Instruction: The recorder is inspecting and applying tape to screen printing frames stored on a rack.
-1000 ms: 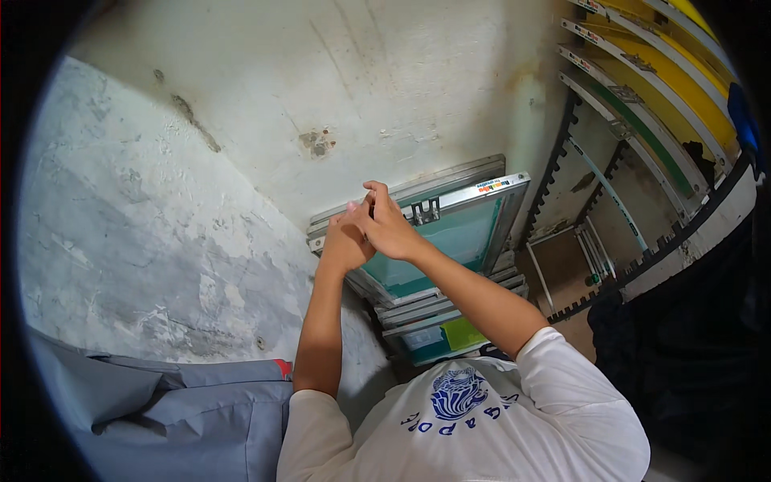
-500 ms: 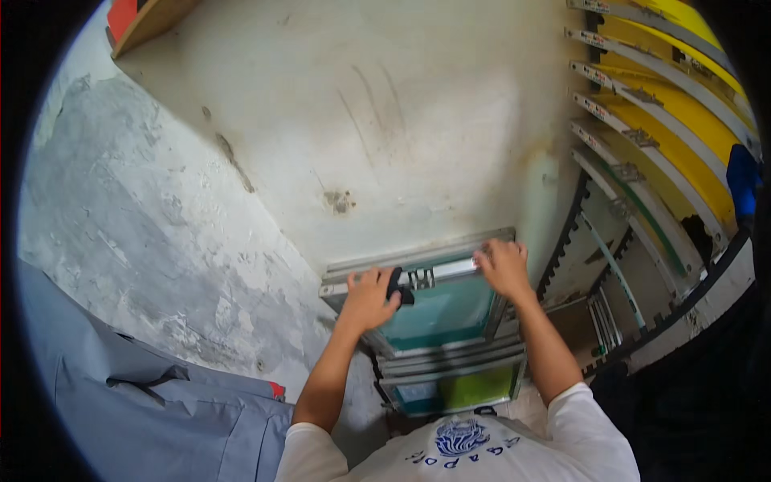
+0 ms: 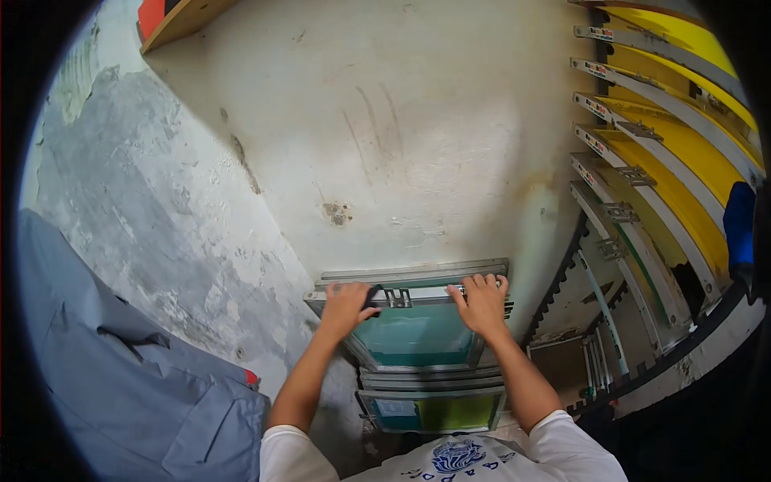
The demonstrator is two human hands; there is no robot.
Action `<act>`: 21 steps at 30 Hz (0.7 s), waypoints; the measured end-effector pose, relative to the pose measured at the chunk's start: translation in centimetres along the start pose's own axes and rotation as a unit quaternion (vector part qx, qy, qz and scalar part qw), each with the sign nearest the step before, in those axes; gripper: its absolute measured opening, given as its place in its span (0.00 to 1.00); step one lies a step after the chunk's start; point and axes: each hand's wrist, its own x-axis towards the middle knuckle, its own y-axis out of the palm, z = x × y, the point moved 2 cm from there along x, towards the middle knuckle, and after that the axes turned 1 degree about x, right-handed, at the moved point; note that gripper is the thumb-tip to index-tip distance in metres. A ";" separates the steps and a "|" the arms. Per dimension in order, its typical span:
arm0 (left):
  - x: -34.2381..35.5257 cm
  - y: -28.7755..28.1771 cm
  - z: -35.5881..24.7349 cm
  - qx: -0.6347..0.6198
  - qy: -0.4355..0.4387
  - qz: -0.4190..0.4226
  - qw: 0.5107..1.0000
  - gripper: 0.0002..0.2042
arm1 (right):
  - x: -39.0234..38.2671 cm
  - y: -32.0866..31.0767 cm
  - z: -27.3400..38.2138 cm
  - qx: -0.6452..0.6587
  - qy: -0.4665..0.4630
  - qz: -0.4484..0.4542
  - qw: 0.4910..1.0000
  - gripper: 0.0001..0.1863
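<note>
Both my hands hold the top bar of an aluminium screen frame with teal mesh, which leans among other frames against the wall. My left hand has its fingers hooked over the bar's left part, beside a small black piece whose kind I cannot make out. A metal bracket sits on the bar between my hands. Near the right end, my right hand curls its fingers over the same bar. Behind it stands another metal frame, mostly hidden.
Lower, nearer frames with blue and green mesh stand close to my body. At right, a notched black rack holds several yellow-mesh frames. Grey cloth hangs at left by a peeling wall. A wooden shelf edge juts out upper left.
The view has shifted, so the wall and rack sit lower in it. The held frame's top bar has moved left and down and looks more level. Both hands keep hold of it.
</note>
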 end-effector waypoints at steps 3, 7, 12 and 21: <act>-2.4 -0.9 3.9 0.013 -0.040 -0.023 0.999 0.29 | -0.2 -0.1 -0.2 0.007 -0.007 0.016 1.000 0.26; -4.8 -2.0 7.7 -0.014 -0.117 0.004 0.993 0.29 | -0.3 -0.3 -0.3 0.005 -0.020 0.027 0.999 0.24; -4.8 -1.1 6.6 -0.062 -0.188 -0.014 0.980 0.21 | -0.4 -0.4 0.0 -0.009 -0.012 0.031 0.999 0.25; -2.6 0.7 -0.4 -0.089 -0.190 -0.081 0.974 0.13 | -0.7 0.1 0.3 -0.010 -0.030 0.006 0.999 0.24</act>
